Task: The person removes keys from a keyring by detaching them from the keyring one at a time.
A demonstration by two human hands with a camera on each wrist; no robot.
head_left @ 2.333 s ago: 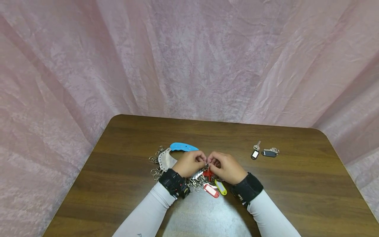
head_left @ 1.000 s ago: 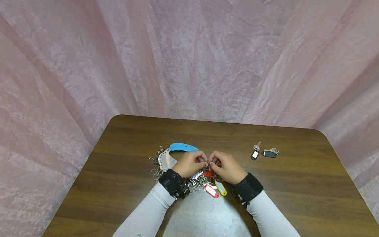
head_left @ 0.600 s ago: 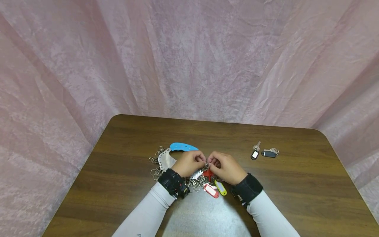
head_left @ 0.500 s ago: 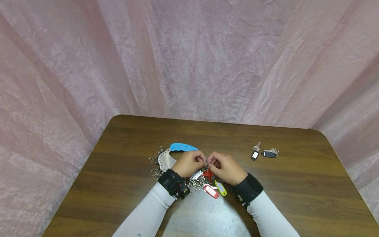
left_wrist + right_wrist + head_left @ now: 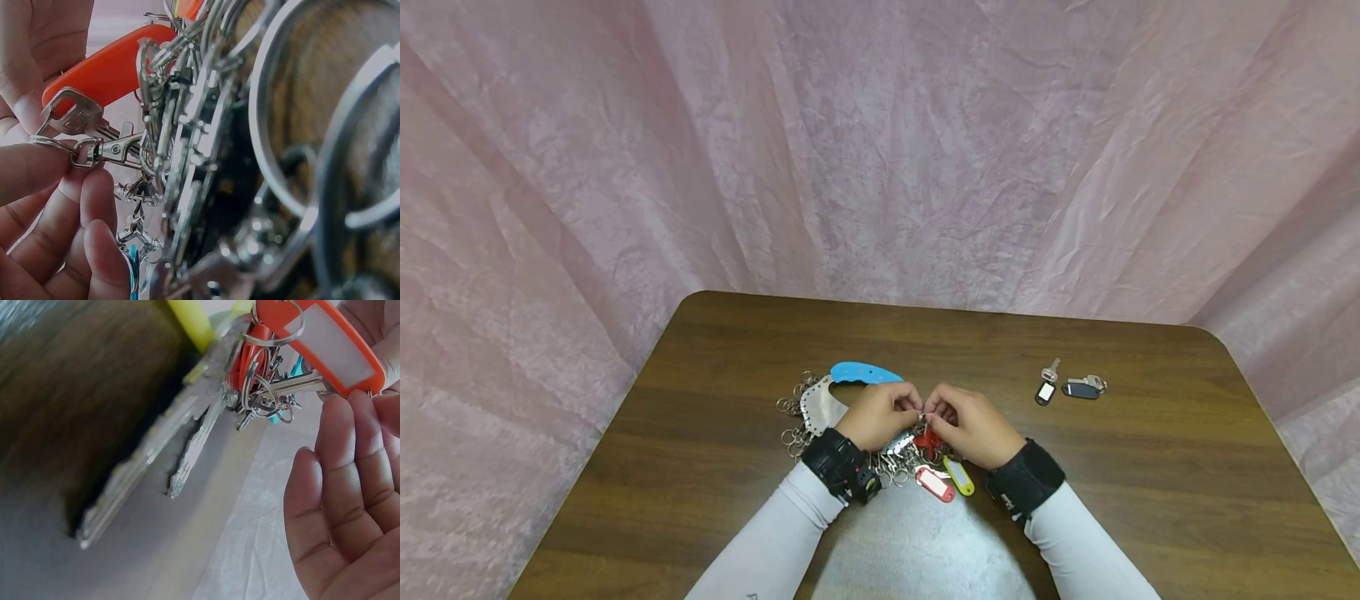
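Note:
A curved metal key holder (image 5: 822, 407) with a blue handle (image 5: 865, 372) lies on the table, its edge lined with several snap hooks and rings. My left hand (image 5: 876, 417) is over its right side, pinching a split ring (image 5: 51, 142) by a small snap hook (image 5: 115, 150). My right hand (image 5: 977, 423) meets it fingertip to fingertip and pinches at the same ring, partly hidden. A key (image 5: 74, 112) and an orange-red key tag (image 5: 331, 347) hang there. Below lie a red tag (image 5: 935, 483) and a yellow tag (image 5: 958, 475).
Two keys with dark tags, one upright-lying key tag (image 5: 1046, 392) and one sideways key tag (image 5: 1082, 389), lie at the right on the wooden table (image 5: 730, 350). A pink curtain (image 5: 880, 150) hangs behind the table's far edge.
Both hands stay at the same spot; only their fingertips shift slightly at the ring. The key holder and the two keys at the right have not moved.

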